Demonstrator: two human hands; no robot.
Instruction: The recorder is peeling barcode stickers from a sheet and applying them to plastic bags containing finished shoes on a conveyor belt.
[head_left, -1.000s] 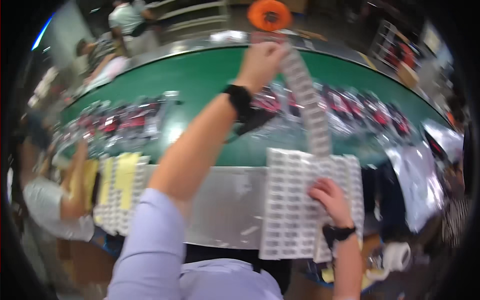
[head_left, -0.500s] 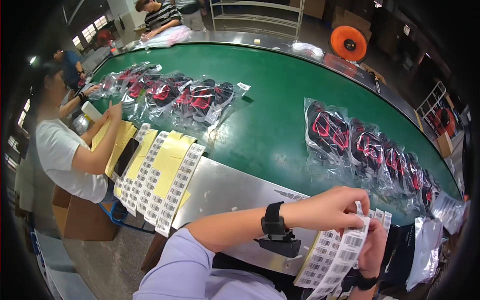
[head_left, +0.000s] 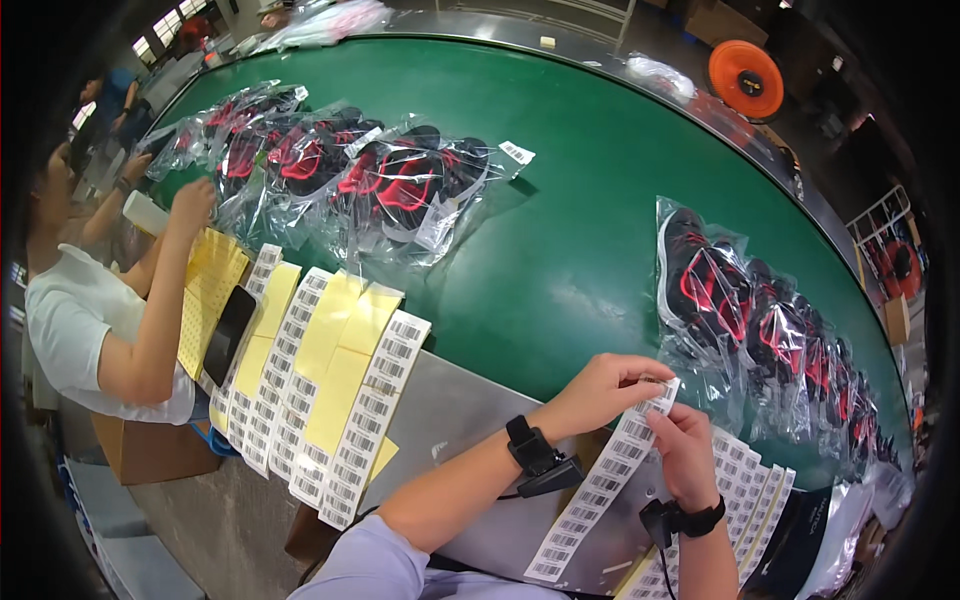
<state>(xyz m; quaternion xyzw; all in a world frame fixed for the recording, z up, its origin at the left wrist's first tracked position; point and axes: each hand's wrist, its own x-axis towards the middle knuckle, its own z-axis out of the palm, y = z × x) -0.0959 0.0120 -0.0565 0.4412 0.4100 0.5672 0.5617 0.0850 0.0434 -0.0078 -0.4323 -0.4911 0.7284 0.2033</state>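
Observation:
A long white strip of barcode labels (head_left: 590, 497) hangs slantwise in front of me. My left hand (head_left: 597, 392) is closed at the strip's top end, thumb and fingers pinched over the topmost label. From the right side, my right hand (head_left: 686, 448) grips the same end between thumb and fingers, just below the left fingertips. Whether a label is peeling off there is too small to tell. Beyond both hands, black and red shoes in clear plastic bags (head_left: 705, 280) lie in a row on the green conveyor belt (head_left: 580, 230).
More label sheets (head_left: 745, 490) lie under my right forearm. Label strips with yellow backing (head_left: 335, 370) and a black phone (head_left: 230, 335) lie to the left, near a co-worker in white (head_left: 100, 320). More bagged shoes (head_left: 400, 190) rest far left. An orange fan (head_left: 745, 80) stands far right.
Both hands have shifted left with the label strip, away from the stacked sheets at the right. The strip now hangs apart from them. The view has turned slightly.

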